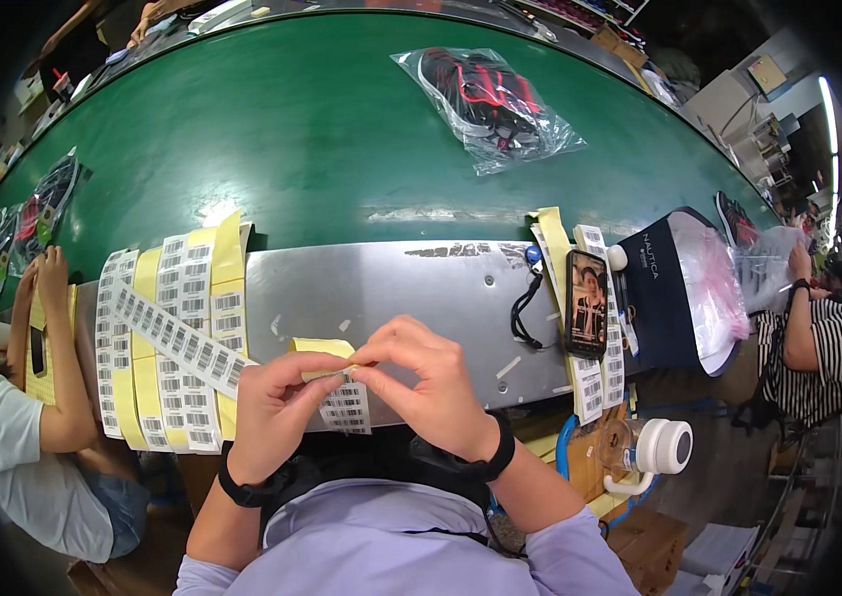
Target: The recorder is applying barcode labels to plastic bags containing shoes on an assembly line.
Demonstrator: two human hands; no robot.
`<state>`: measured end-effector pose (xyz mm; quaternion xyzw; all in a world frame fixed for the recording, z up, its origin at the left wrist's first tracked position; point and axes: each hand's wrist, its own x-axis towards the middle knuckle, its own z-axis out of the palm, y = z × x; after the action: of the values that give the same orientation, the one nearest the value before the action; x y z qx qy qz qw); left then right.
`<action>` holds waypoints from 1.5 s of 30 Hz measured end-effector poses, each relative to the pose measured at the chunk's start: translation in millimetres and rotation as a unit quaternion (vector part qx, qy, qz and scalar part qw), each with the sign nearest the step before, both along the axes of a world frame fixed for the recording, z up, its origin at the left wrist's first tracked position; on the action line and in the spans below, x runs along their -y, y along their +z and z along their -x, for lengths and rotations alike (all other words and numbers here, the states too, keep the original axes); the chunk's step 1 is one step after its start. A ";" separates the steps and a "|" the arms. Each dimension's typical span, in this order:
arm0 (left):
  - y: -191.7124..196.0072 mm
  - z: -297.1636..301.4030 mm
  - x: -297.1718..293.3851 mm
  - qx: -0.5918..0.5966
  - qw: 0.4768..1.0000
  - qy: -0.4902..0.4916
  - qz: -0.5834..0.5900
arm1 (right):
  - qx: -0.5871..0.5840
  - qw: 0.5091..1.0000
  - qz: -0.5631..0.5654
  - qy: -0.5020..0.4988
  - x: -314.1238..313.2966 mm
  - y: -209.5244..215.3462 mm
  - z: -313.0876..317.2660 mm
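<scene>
My left hand and my right hand meet over the front edge of the metal shelf, thumbs and forefingers pinched together. Between them is a short sheet of barcode labels, its printed part hanging below the fingertips. Yellow backing paper shows just behind the fingers. Exactly where each fingertip grips the sheet is hard to make out. Close to my left hand, a long strip of barcode labels lies slantwise across several hanging label strips with yellow backing.
A metal shelf borders a green work surface, where bagged shoes lie. To the right are a phone on more label strips, a dark bag with clear plastic, and a white-lidded bottle. People sit at both sides.
</scene>
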<state>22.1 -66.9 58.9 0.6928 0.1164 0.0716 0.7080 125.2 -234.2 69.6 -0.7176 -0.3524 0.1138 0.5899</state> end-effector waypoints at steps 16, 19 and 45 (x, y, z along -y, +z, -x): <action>-19.5 -5.2 -4.7 -0.088 0.983 -0.050 0.152 | 0.270 0.961 0.052 -0.007 -0.6 18.0 2.4; -29.2 -7.0 -11.1 -0.081 0.983 0.001 0.167 | 0.181 0.983 0.018 -0.013 3.6 49.6 -17.9; -68.1 -11.0 2.4 -0.043 0.998 -0.005 -0.037 | -0.103 0.953 0.041 -0.283 -33.2 -92.1 -378.1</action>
<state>33.1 -69.3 -9.2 0.7216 0.1406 0.0426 0.6765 503.3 -201.0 -22.6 -0.7956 -0.0679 0.0297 0.6012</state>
